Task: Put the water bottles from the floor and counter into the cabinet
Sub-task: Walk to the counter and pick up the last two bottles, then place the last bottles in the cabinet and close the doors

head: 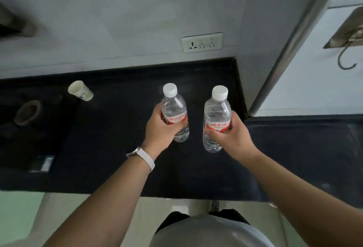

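Two clear water bottles with white caps and red labels stand upright over the black counter [110, 148]. My left hand [157, 129] is wrapped around the left bottle [173, 107] at its label. My right hand [233, 137] grips the right bottle [217, 113] the same way. The two bottles are a hand's width apart. I cannot tell whether their bases touch the counter. No cabinet is in view.
A white paper cup [80, 90] stands on the counter at the back left, with a dark round pot [27, 112] further left. A wall socket [202, 42] sits above the counter. A metal post [290, 44] and a hook [345, 58] are at the right.
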